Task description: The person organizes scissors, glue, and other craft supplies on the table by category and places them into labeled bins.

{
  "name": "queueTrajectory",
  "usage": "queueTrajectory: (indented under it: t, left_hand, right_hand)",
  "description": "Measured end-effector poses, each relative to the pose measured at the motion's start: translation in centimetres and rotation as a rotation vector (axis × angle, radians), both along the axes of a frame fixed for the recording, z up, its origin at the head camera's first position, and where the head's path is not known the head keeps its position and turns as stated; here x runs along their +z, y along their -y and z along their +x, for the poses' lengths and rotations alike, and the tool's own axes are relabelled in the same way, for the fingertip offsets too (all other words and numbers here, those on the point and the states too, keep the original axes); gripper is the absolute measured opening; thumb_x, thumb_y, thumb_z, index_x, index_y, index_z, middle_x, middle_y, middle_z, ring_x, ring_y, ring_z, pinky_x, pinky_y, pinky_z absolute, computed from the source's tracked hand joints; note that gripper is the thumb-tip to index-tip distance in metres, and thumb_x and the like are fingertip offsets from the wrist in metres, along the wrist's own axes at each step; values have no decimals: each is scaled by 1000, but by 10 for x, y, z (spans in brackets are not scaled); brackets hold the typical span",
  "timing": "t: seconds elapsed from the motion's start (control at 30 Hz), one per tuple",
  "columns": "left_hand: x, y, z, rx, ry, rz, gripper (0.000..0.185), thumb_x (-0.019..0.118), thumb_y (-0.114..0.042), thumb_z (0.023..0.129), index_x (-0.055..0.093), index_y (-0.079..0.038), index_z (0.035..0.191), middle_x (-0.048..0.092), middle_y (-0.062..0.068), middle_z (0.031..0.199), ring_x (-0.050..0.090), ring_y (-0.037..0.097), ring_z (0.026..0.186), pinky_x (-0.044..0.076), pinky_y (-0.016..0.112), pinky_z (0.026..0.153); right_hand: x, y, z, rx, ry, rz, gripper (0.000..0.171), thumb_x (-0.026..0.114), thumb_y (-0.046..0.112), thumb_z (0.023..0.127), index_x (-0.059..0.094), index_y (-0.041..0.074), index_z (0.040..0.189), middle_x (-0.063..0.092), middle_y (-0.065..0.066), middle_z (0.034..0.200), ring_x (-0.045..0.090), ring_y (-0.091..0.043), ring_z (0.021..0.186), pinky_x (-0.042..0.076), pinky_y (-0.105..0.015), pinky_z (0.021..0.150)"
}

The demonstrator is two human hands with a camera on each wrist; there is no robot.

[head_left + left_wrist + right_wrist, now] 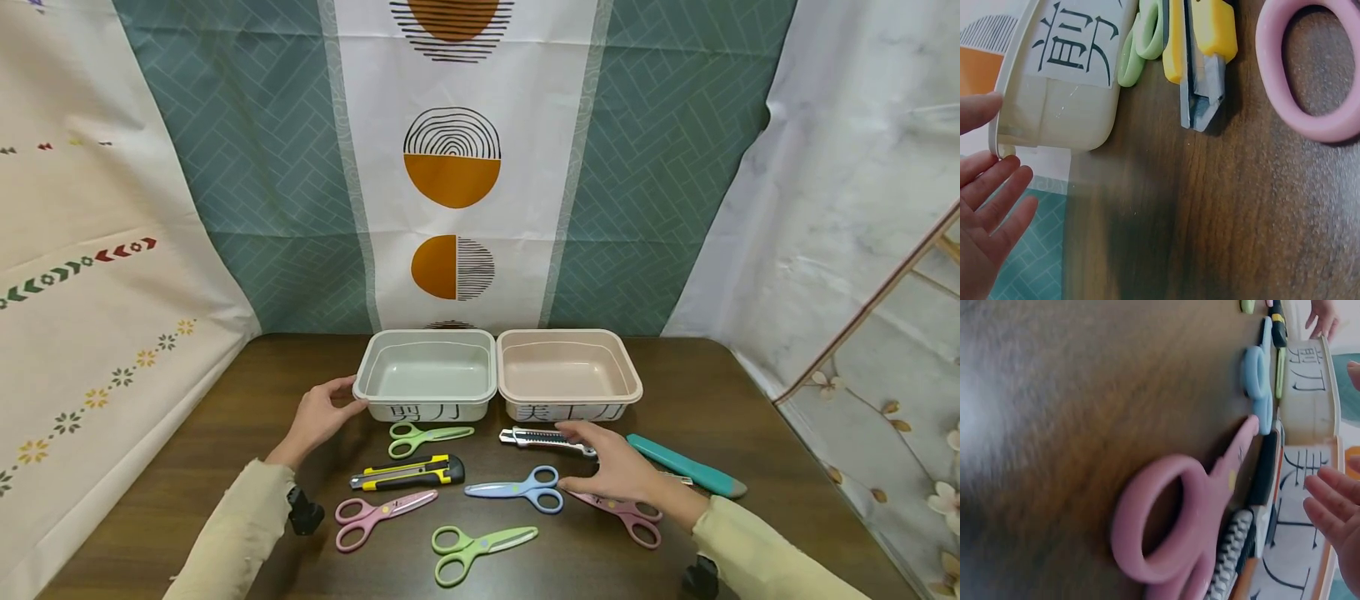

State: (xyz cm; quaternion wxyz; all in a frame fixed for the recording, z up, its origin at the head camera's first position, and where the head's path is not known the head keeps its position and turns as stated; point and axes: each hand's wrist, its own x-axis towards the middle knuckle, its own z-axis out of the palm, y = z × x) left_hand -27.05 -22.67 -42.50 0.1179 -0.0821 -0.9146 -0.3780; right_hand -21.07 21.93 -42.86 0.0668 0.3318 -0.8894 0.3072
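Observation:
Two empty bins stand side by side, a pale green bin [427, 337] and a pink bin [567, 337], each with a label on its front. My left hand [341, 402] rests with relaxed fingers against the green bin's left front corner [1004, 134]. My right hand [592, 454] hovers flat, fingers straight, over a pink pair of scissors [626, 515] and just in front of a silver-and-red utility knife [543, 439]. It holds nothing. In the right wrist view its fingers [1335, 506] sit beside the pink bin's label [1294, 519].
On the brown table [750, 400] lie several scissors: green [427, 437], pink [378, 512], blue [525, 489] and green [480, 550]. A yellow-black utility knife [408, 472] lies centre-left, a teal one [686, 467] at right. Patterned cloth hangs behind.

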Motion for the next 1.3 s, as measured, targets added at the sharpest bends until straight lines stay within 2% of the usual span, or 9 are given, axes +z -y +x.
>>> queueTrajectory:
  t: [0.17,0.4,0.63,0.8,1.07,1.3]
  left_hand:
    - [1,0,0,5,20,7,51,69,-23,80,54,4,121,62,21,109,60,35,97,45,49,81]
    - [2,2,-1,13,41,22,53,70,-27,80,55,2,122,63,20,108,60,34,97,46,48,80]
    - [0,4,-3,26,53,22,53,70,-29,79,56,0,122,63,18,108,60,33,97,46,47,80]
    - [0,3,-3,19,51,23,54,70,-29,80,55,0,122,63,18,108,60,33,97,46,47,80]
    - [0,2,-4,18,46,25,53,70,-29,79,56,0,122,64,18,107,60,32,96,46,47,80]
    - [0,3,-3,15,52,28,53,70,-29,79,56,0,122,64,17,107,60,31,96,46,47,80]
  right_hand:
    - [-5,7,1,-2,-10,13,66,75,43,70,54,6,120,62,-3,105,57,-15,94,46,-35,80]
    - [-12,13,3,-8,13,48,63,73,46,70,57,8,117,62,-1,104,57,-14,93,46,-33,79]
    - [-18,19,5,25,38,49,59,76,40,69,58,5,113,61,-1,101,59,-15,91,46,-30,78]
    - [-22,21,5,36,12,88,63,76,41,66,58,4,114,59,0,102,56,-13,91,45,-30,78]
    - [-26,24,3,20,-3,163,68,78,40,62,57,3,116,55,-3,114,52,-14,102,42,-34,87]
    - [-31,25,1,36,-32,206,70,79,41,59,58,3,115,53,1,107,50,-10,93,43,-29,81]
